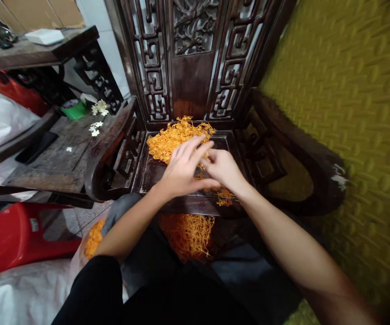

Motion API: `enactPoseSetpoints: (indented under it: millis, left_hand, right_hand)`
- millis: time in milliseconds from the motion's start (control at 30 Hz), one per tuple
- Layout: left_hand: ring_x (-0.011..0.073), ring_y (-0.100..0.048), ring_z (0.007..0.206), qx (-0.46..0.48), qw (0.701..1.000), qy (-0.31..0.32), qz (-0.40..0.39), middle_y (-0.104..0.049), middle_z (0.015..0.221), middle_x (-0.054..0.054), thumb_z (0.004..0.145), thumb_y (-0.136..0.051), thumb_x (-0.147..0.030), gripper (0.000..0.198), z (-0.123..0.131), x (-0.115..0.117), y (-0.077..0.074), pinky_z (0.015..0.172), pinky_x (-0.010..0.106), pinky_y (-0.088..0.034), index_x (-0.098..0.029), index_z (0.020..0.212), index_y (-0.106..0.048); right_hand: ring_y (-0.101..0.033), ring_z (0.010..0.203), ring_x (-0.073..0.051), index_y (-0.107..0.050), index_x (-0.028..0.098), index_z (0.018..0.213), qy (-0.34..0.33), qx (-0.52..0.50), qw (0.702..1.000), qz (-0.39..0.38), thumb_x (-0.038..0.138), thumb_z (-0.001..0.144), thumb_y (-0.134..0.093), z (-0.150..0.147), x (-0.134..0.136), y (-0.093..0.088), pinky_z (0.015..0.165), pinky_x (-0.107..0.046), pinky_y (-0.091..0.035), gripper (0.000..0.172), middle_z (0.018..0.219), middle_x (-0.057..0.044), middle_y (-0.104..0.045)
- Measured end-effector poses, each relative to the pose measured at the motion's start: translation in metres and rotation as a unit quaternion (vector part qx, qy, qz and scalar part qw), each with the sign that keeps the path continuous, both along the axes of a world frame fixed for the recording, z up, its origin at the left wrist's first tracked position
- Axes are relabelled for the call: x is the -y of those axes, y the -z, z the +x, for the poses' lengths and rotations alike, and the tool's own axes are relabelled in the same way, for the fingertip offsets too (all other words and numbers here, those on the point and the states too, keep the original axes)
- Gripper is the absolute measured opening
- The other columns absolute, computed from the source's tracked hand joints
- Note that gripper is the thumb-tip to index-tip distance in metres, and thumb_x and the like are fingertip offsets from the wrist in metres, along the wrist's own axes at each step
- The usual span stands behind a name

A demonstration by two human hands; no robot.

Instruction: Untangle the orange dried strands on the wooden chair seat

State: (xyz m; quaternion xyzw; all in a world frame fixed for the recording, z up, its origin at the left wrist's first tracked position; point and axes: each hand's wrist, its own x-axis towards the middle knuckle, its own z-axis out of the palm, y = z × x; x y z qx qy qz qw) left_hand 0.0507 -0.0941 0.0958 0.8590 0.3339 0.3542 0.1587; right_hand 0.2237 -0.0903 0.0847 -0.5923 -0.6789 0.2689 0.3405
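Observation:
A heap of small orange, thin-branched pieces [172, 140] lies on the seat of a dark carved wooden chair [195, 205]. Over the near side of this heap my left hand [186, 164] is spread, its fingers stretched out and holding nothing that I can see. My right hand [225, 169] is beside it, thumb and fingers pinched together close to the left palm. A bit of orange shows at the right fingertips, partly hidden and blurred. More loose orange pieces [225, 197] lie at the seat's front edge, below the right wrist.
Under the seat front is a mass of orange strands [198, 232]. A bag of orange pieces [95, 237] stands by my left leg, near a red plastic stool [15, 234]. A second wooden seat [55, 169] bears a green tape roll [74, 109] and pale pieces. Yellow textured matting [360, 113] is at right.

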Motion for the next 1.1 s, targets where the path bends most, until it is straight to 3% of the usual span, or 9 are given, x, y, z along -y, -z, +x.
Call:
enactPoseSetpoints:
  millis: [167, 267, 367, 533, 667, 800, 867, 967, 1100]
  left_hand:
    - [0.0299, -0.058, 0.129, -0.129, 0.991, 0.036, 0.006, -0.058, 0.143, 0.019, 0.097, -0.050, -0.062, 0.072, 0.004, -0.003, 0.017, 0.106, 0.040, -0.046, -0.017, 0.153, -0.044]
    - [0.0304, -0.060, 0.120, -0.181, 0.982, 0.037, 0.035, -0.066, 0.124, 0.018, 0.102, -0.045, -0.053, 0.063, -0.005, -0.012, 0.022, 0.102, 0.042, -0.044, -0.014, 0.151, -0.048]
    - [0.0287, -0.061, 0.111, -0.171, 0.982, 0.060, 0.043, -0.069, 0.113, 0.014, 0.101, -0.050, -0.051, 0.056, -0.012, -0.017, 0.017, 0.100, 0.043, -0.042, -0.017, 0.145, -0.055]
    - [0.0228, -0.061, 0.100, -0.127, 0.989, 0.077, -0.016, -0.069, 0.109, 0.009, 0.102, -0.051, -0.032, 0.023, -0.013, -0.014, 0.007, 0.093, 0.040, -0.045, -0.026, 0.112, -0.071]
    - [0.0202, -0.063, 0.093, -0.079, 0.994, 0.056, -0.045, -0.068, 0.106, 0.009, 0.099, -0.053, -0.024, 0.018, -0.009, -0.006, 0.008, 0.083, 0.035, -0.049, -0.023, 0.097, -0.071]
    - [0.0185, -0.062, 0.085, 0.013, 1.000, -0.021, 0.006, -0.066, 0.089, 0.008, 0.094, -0.053, -0.015, 0.019, -0.017, 0.001, 0.003, 0.078, 0.035, -0.050, -0.019, 0.083, -0.068]
    - [0.0172, -0.061, 0.080, 0.103, 0.992, -0.058, -0.035, -0.066, 0.084, 0.007, 0.090, -0.061, -0.018, 0.011, -0.024, -0.001, -0.001, 0.074, 0.034, -0.051, -0.018, 0.080, -0.065]
    - [0.0134, -0.061, 0.070, 0.259, 0.934, -0.029, -0.244, -0.069, 0.088, 0.006, 0.083, -0.072, -0.025, 0.013, -0.030, -0.011, -0.003, 0.066, 0.031, -0.052, -0.018, 0.085, -0.060]
    - [0.0107, -0.058, 0.070, 0.392, 0.789, 0.028, -0.473, -0.068, 0.093, 0.006, 0.076, -0.069, -0.014, 0.022, -0.029, -0.024, 0.001, 0.059, 0.024, -0.046, -0.019, 0.093, -0.058]
  right_hand:
    - [-0.037, 0.052, -0.010, -0.046, 0.019, 0.053, -0.060, 0.020, 0.998, -0.031, 0.025, 0.079, -0.059, -0.003, 0.005, -0.002, 0.052, -0.027, -0.025, 0.029, 0.051, 0.001, -0.044]
    - [-0.034, 0.051, -0.009, -0.049, 0.018, 0.052, -0.081, 0.017, 0.994, -0.073, 0.033, 0.083, -0.060, 0.004, 0.008, -0.006, 0.051, -0.026, -0.024, 0.037, 0.050, 0.002, -0.041]
    - [-0.033, 0.049, -0.009, -0.054, 0.017, 0.053, -0.102, 0.033, 0.989, -0.103, 0.033, 0.087, -0.059, 0.013, 0.008, -0.009, 0.051, -0.027, -0.024, 0.038, 0.050, 0.003, -0.040]
    - [-0.038, 0.051, -0.010, -0.064, 0.017, 0.058, -0.096, 0.056, 0.990, -0.082, 0.027, 0.086, -0.061, 0.019, 0.008, -0.011, 0.053, -0.027, -0.028, 0.030, 0.052, 0.002, -0.048]
    - [-0.052, 0.057, -0.016, -0.074, 0.020, 0.070, -0.055, 0.118, 0.991, -0.041, 0.030, 0.087, -0.064, 0.016, 0.012, -0.013, 0.059, -0.030, -0.036, 0.022, 0.062, -0.003, -0.064]
    - [-0.063, 0.068, -0.024, -0.076, 0.017, 0.076, 0.106, 0.224, 0.968, 0.023, 0.031, 0.085, -0.067, 0.031, 0.003, -0.012, 0.068, -0.035, -0.043, 0.019, 0.069, -0.011, -0.069]
    - [-0.061, 0.066, -0.023, -0.073, 0.016, 0.072, 0.160, 0.177, 0.971, 0.030, 0.035, 0.085, -0.067, 0.044, -0.005, -0.010, 0.066, -0.033, -0.043, 0.024, 0.065, -0.010, -0.066]
    - [-0.048, 0.053, -0.014, -0.068, 0.016, 0.069, 0.102, -0.031, 0.994, 0.022, 0.045, 0.087, -0.067, 0.056, -0.013, -0.006, 0.055, -0.029, -0.035, 0.034, 0.056, -0.002, -0.055]
    - [-0.032, 0.045, -0.008, -0.067, 0.018, 0.078, -0.011, -0.236, 0.971, -0.023, 0.058, 0.083, -0.072, 0.046, -0.010, -0.001, 0.047, -0.026, -0.024, 0.041, 0.052, 0.005, -0.042]
